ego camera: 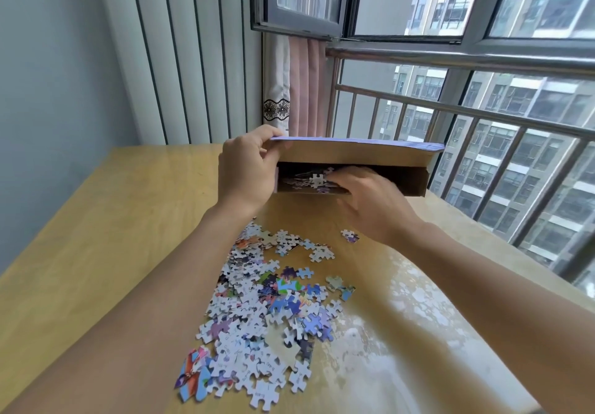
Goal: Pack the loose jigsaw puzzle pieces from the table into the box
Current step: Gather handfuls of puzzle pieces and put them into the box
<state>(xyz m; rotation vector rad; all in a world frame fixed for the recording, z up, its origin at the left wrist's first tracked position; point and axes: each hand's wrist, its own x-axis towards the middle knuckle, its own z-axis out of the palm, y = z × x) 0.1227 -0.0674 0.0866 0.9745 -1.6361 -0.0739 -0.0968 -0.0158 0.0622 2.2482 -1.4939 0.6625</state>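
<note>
A flat cardboard box [399, 156] with a purple top lies on the far part of the wooden table [106, 220], its open side facing me. My left hand [248, 172] grips the box's left end and lifted flap. My right hand [370, 201] reaches into the opening, its fingertips among the pieces inside [317, 180]; whether it holds any is hidden. A wide pile of loose jigsaw pieces [267, 310] lies on the table between my forearms. A small cluster of joined pieces [350, 236] lies apart near my right wrist.
A window with a metal railing [483, 114] runs along the table's right and far side. A pink curtain [306, 91] hangs behind the box. A grooved wall panel [180, 59] stands to the left. The table's right part is glossy with glare.
</note>
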